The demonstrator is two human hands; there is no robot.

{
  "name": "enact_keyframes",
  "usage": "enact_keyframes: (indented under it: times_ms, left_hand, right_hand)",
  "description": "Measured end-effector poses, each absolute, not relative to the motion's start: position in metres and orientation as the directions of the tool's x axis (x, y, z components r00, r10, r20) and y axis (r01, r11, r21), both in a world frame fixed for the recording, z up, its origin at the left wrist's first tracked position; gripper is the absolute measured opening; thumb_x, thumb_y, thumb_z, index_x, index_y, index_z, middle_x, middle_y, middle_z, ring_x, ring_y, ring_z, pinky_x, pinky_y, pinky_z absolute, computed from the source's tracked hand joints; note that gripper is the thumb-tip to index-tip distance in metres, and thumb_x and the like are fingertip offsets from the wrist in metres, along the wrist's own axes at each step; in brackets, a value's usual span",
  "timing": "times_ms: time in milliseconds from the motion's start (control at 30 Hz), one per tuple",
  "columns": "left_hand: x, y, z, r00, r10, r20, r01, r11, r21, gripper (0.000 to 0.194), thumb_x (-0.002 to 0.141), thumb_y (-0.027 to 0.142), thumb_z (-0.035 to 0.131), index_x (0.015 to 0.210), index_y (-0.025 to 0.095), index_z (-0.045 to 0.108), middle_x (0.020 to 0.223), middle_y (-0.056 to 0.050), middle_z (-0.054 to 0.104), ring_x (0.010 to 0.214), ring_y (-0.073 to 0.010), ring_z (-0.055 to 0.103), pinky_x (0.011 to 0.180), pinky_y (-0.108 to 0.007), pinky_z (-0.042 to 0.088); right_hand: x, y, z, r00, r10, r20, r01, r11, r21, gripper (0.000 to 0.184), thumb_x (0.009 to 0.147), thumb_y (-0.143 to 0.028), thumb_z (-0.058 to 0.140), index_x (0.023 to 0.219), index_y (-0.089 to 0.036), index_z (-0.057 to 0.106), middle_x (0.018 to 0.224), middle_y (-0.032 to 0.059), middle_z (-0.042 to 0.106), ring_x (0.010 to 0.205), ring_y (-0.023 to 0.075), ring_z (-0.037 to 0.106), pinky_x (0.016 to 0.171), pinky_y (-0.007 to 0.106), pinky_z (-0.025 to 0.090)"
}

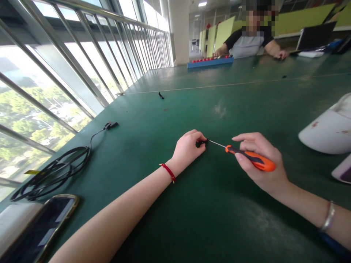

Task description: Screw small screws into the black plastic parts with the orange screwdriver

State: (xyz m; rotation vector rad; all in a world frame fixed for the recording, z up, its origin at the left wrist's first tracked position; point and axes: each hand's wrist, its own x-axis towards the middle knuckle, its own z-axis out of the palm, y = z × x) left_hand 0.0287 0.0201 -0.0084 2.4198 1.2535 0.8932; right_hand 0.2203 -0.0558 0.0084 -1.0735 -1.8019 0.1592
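My left hand (188, 147) rests on the green table (192, 106) with its fingers pinched round a small black part (199, 143). A red string circles that wrist. My right hand (259, 160) grips a screwdriver (251, 157) with an orange and black handle. Its thin metal shaft points left, and the tip meets the black part between my left fingers. A silver bangle sits on my right wrist.
A coiled black cable (53, 171) and a phone (41, 228) lie at the near left by the window railing. White objects (327, 129) sit at the right edge. A small black piece (161, 95) lies farther out. Another person (249, 40) sits across the table behind a blue tray (210, 62).
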Motion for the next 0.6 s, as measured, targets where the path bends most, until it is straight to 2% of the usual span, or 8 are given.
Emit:
enact_keyframes:
  times_ms: [67, 133, 267, 333, 400, 500, 600]
  left_hand:
    - [0.029, 0.020, -0.009, 0.432, 0.809, 0.400, 0.641, -0.587, 0.495, 0.011, 0.075, 0.014, 0.056, 0.082, 0.018, 0.064, 0.087, -0.002, 0.064, 0.079, -0.0142, 0.059, 0.069, -0.026, 0.049]
    - [0.029, 0.020, -0.009, 0.435, 0.807, 0.401, 0.637, -0.590, 0.496, 0.011, 0.075, 0.015, 0.056, 0.082, 0.017, 0.064, 0.086, -0.002, 0.064, 0.078, -0.0140, 0.059, 0.069, -0.026, 0.049]
    - [0.029, 0.020, -0.008, 0.442, 0.803, 0.399, 0.636, -0.594, 0.492, 0.010, 0.075, 0.015, 0.057, 0.081, 0.017, 0.064, 0.088, -0.002, 0.064, 0.079, -0.0140, 0.059, 0.070, -0.026, 0.049]
    - [0.028, 0.020, -0.008, 0.445, 0.802, 0.398, 0.637, -0.596, 0.488, 0.010, 0.075, 0.015, 0.057, 0.081, 0.017, 0.064, 0.088, -0.002, 0.064, 0.079, -0.0143, 0.060, 0.070, -0.026, 0.049]
    - [0.029, 0.019, -0.008, 0.447, 0.802, 0.397, 0.636, -0.597, 0.489, 0.010, 0.075, 0.015, 0.057, 0.082, 0.018, 0.064, 0.089, -0.002, 0.064, 0.080, -0.0145, 0.060, 0.070, -0.027, 0.050]
    - [0.029, 0.019, -0.008, 0.442, 0.804, 0.398, 0.638, -0.593, 0.491, 0.010, 0.075, 0.014, 0.057, 0.082, 0.018, 0.064, 0.088, -0.002, 0.064, 0.080, -0.0144, 0.060, 0.070, -0.027, 0.050]
    - [0.029, 0.020, -0.008, 0.436, 0.805, 0.403, 0.638, -0.592, 0.493, 0.010, 0.075, 0.015, 0.057, 0.081, 0.018, 0.064, 0.087, -0.002, 0.064, 0.079, -0.0141, 0.059, 0.070, -0.026, 0.050]
  right_hand:
    - [0.218, -0.058, 0.011, -0.152, 0.729, 0.668, 0.609, 0.601, -0.517, 0.017, 0.079, -0.021, 0.056, 0.097, -0.023, 0.053, 0.058, -0.0042, 0.054, 0.051, 0.0118, 0.055, 0.054, 0.028, 0.047]
    - [0.216, -0.059, 0.012, -0.142, 0.721, 0.678, 0.601, 0.607, -0.519, 0.021, 0.079, -0.020, 0.056, 0.099, -0.023, 0.052, 0.062, -0.0034, 0.056, 0.053, 0.0124, 0.057, 0.054, 0.028, 0.048]
    - [0.218, -0.055, 0.005, -0.055, 0.643, 0.764, 0.598, 0.634, -0.491, 0.030, 0.074, -0.018, 0.060, 0.102, -0.025, 0.052, 0.078, 0.0013, 0.058, 0.070, 0.0164, 0.060, 0.065, 0.033, 0.052]
    - [0.220, -0.053, 0.002, -0.040, 0.667, 0.744, 0.560, 0.631, -0.536, 0.039, 0.072, -0.019, 0.062, 0.109, -0.024, 0.050, 0.083, 0.0024, 0.057, 0.073, 0.0170, 0.059, 0.066, 0.033, 0.052]
    - [0.221, -0.053, 0.003, -0.061, 0.723, 0.688, 0.545, 0.601, -0.584, 0.043, 0.073, -0.021, 0.062, 0.114, -0.023, 0.048, 0.074, -0.0004, 0.055, 0.065, 0.0150, 0.058, 0.060, 0.031, 0.051]
    - [0.219, -0.057, 0.007, -0.120, 0.745, 0.656, 0.594, 0.583, -0.554, 0.024, 0.077, -0.022, 0.060, 0.099, -0.023, 0.053, 0.062, -0.0036, 0.056, 0.052, 0.0118, 0.056, 0.049, 0.026, 0.046]
    - [0.217, -0.059, 0.010, -0.128, 0.730, 0.671, 0.604, 0.595, -0.531, 0.016, 0.077, -0.021, 0.060, 0.092, -0.024, 0.054, 0.063, -0.0032, 0.059, 0.052, 0.0112, 0.058, 0.048, 0.024, 0.045]
